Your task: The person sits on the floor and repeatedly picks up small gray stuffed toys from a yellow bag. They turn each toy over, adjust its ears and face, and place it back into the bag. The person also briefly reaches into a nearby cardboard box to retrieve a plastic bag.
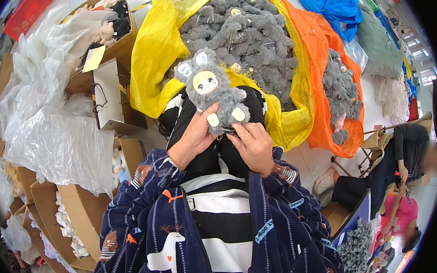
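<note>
A grey plush doll (213,91) with rabbit-like ears, a pale face with a yellow forehead and cream foot pads is held upright over my lap. My left hand (194,139) is closed around its lower body from the left, thumb beside one foot. At the doll's bottom edge, my right hand (254,145) is closed, thumb and fingers pinching at a small dark object whose kind I cannot make out. A thin thread or wire loop shows between the two hands. Just beyond the doll, a yellow sack (158,54) lies open, heaped with similar grey plush pieces (241,37).
An orange bag (308,24) with more grey plush stands right of the yellow sack. Cardboard boxes (88,211) and clear plastic sheeting (58,149) crowd the left side. At the far right back is a blue bag (329,4). Other people sit at the right, one in dark clothing (409,147).
</note>
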`<state>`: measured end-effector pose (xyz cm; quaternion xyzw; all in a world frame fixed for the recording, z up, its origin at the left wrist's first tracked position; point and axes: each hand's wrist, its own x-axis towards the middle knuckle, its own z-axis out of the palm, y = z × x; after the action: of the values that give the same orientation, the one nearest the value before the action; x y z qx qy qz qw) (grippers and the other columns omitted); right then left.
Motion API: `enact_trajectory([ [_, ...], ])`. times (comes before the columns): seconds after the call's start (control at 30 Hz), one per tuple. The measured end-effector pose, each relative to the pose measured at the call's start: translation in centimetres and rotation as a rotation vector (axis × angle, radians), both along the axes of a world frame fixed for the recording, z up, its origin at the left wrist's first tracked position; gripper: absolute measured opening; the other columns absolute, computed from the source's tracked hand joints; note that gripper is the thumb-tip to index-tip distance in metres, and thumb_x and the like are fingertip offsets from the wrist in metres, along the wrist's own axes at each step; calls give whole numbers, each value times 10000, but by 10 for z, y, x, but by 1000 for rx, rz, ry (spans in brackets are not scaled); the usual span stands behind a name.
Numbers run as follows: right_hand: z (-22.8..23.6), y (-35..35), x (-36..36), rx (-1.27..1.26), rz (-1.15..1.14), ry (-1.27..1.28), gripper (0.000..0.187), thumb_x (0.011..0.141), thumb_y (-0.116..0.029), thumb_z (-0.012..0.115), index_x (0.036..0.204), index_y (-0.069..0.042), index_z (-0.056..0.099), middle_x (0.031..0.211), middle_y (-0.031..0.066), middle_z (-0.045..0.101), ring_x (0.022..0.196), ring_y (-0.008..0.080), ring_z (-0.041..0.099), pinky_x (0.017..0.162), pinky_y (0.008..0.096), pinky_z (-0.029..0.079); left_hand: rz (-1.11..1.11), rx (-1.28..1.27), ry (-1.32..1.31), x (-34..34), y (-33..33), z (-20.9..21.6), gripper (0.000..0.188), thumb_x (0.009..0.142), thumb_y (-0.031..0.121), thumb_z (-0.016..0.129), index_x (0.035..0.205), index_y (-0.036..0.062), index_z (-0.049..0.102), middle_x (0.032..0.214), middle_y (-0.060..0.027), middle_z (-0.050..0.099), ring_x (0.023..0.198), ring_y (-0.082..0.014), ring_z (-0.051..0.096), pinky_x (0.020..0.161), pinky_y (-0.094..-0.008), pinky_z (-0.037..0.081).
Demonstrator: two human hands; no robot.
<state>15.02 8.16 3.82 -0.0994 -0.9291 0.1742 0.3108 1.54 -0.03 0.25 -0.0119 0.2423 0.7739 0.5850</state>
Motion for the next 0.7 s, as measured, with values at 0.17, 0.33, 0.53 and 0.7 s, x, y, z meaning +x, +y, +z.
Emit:
enact_trajectory([
  [0.17,0,1,-1,0,18,5,330,637,-83,715,947,-35,614,810,75,561,689,235,531,590,316,445,1,15,0,1,-1,2,324,890,177,505,1184,56,439,1088,-79,561,960,-189,575,785,-325,503],
  [0.33,-8,-1,-6,-179,88,68,320,649,-61,721,947,-35,608,786,82,557,643,221,537,570,289,447,24,-10,39,3,1,0,311,892,188,496,1176,66,457,1094,-69,564,953,-181,576,784,-312,494],
  [0.53,10,-9,0,-533,118,55,404,631,-86,754,986,-57,563,762,55,540,633,154,580,534,272,462,21,-43,58,3,-1,7,318,895,194,496,1179,60,452,1099,-73,560,952,-187,576,802,-320,492],
  [0.7,-11,-5,-15,-511,175,-53,132,766,-106,644,849,-41,565,710,43,545,595,127,541,512,256,433,-5,-20,71,2,-1,4,362,899,196,489,1218,48,407,1145,-93,533,1003,-209,560,833,-348,490],
])
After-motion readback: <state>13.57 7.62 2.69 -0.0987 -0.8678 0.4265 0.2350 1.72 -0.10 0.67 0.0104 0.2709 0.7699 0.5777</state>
